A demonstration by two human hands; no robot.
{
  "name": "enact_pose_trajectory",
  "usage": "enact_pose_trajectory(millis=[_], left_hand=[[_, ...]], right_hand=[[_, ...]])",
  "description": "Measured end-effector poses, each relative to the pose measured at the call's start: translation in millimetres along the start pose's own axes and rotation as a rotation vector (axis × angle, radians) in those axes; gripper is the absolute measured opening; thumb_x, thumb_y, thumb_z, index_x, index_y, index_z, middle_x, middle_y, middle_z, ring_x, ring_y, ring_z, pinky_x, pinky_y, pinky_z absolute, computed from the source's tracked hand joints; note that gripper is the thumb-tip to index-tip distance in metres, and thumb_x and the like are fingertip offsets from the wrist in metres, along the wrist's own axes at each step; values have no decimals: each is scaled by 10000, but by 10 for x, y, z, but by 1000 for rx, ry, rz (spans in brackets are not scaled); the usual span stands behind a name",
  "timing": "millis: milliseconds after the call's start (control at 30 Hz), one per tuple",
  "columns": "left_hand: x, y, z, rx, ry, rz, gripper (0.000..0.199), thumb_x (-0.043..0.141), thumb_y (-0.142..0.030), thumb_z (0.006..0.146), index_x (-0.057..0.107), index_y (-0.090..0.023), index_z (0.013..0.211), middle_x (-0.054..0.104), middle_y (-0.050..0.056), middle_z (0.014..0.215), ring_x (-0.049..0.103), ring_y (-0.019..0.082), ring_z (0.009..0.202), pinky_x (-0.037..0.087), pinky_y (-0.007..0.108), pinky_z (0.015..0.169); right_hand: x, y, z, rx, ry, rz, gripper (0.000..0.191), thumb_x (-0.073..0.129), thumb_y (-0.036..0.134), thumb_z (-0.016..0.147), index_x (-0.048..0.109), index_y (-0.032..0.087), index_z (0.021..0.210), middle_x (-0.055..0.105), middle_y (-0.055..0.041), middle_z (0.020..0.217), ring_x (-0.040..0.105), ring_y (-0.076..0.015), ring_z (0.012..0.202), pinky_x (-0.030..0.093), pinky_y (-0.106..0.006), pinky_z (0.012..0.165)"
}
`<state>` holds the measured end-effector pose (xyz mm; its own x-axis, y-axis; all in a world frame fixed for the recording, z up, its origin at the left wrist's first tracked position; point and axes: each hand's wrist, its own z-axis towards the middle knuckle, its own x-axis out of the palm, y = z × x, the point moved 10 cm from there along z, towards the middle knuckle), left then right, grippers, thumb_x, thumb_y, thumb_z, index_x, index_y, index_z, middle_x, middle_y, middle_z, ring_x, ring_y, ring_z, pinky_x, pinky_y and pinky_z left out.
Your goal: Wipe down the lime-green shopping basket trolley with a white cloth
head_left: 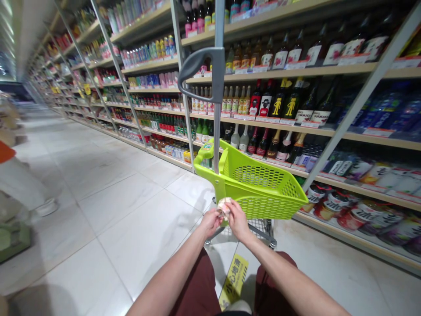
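Observation:
Both my hands meet in front of a lime-green child-size shopping cart [263,193]. Between them is a small crumpled whitish piece [224,205] with brownish patches; whether it is cloth, paper or a wrapper, I cannot make out. My left hand [211,222] pinches its lower left edge, fingers closed. My right hand [238,220] grips it from the right, fingertips pressed together. The cart's basket looks bare inside. A tall metal pole with a grey loop handle [217,74] rises from the cart's rear end.
Shelves of bottles [263,101] and cans [149,50] run along the right and far back. A yellow floor sticker [234,281] lies between my knees. At the left edge are a person's white trouser leg [19,184] and a green box-like object [15,241]. The floor [108,219] is pale tile.

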<state>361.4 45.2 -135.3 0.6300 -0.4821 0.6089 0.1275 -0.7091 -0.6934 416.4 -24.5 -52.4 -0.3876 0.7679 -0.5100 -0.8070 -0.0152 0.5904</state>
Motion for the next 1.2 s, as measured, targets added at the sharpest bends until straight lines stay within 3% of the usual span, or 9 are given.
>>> enact_pose_trajectory(millis=[167, 267, 500, 633, 800, 900, 1033, 1100, 1200], left_hand=[[-55, -23, -24, -61, 11, 3, 188, 490, -255, 800, 524, -117, 676, 544, -5, 524, 494, 49, 422, 409, 152, 431], [-8, 32, -49, -105, 49, 82, 186, 579, -294, 748, 550, -115, 703, 527, -23, 496, 451, 41, 370, 342, 142, 358], [36, -48, -20, -13, 36, 37, 107, 551, -228, 779, 542, -128, 742, 509, -48, 512, 420, 7, 370, 324, 109, 366], [9, -45, -21, -53, 64, 49, 97, 529, -193, 789, 540, -113, 738, 494, -37, 505, 405, 6, 367, 308, 104, 353], [7, -213, -13, -69, 83, 126, 93, 554, -185, 763, 543, -108, 711, 474, -39, 496, 383, 9, 355, 312, 118, 350], [8, -524, 55, 15, 27, 182, 101, 548, -223, 764, 538, -127, 735, 493, -39, 522, 446, 24, 398, 372, 134, 406], [-171, -878, 158, 160, -148, 319, 115, 526, -268, 765, 504, -157, 787, 538, -37, 578, 531, 47, 474, 403, 148, 462], [-310, -871, 176, 174, -225, 424, 109, 545, -242, 740, 493, -158, 786, 537, -42, 568, 521, 47, 446, 370, 146, 431], [-465, -662, 172, 143, -262, 577, 109, 566, -221, 704, 495, -152, 750, 542, -37, 556, 515, 55, 427, 345, 155, 418]], right_hand=[[181, 137, -210, -111, 264, -217, 532, 529, 249, 725, 409, 142, 1232, 377, -173, 1277, 383, -289, 1167, 392, -444, 916], [222, 232, -256, -143, 327, -265, 619, 604, 252, 665, 392, 146, 1237, 376, -172, 1265, 396, -292, 1135, 394, -443, 905], [196, 240, -180, -209, 244, -283, 616, 493, 83, 674, 359, 157, 1271, 386, -159, 1268, 394, -271, 1143, 397, -422, 909], [90, 254, -192, -245, 171, -280, 531, 471, 114, 729, 393, 168, 1251, 438, -152, 1244, 412, -260, 1142, 394, -443, 911], [104, 401, -92, -376, 176, -379, 376, 456, 144, 798, 490, 187, 1170, 335, -143, 1356, 259, -258, 1272, 315, -488, 972], [106, 536, 190, -509, 172, -337, 385, 352, 105, 854, 459, 195, 1214, 408, -107, 1322, 230, -188, 1293, 320, -428, 995], [2, 597, 738, -554, 38, -360, 343, 331, 132, 892, 493, 198, 1188, 431, -84, 1310, 162, -190, 1313, 261, -467, 1025], [91, 587, 847, -605, 68, -374, 319, 346, 138, 896, 513, 193, 1162, 455, -75, 1292, 165, -187, 1312, 260, -472, 1028], [382, 440, 684, -676, 216, -389, 292, 377, 125, 887, 544, 190, 1117, 488, -61, 1263, 219, -176, 1297, 264, -461, 1038]])
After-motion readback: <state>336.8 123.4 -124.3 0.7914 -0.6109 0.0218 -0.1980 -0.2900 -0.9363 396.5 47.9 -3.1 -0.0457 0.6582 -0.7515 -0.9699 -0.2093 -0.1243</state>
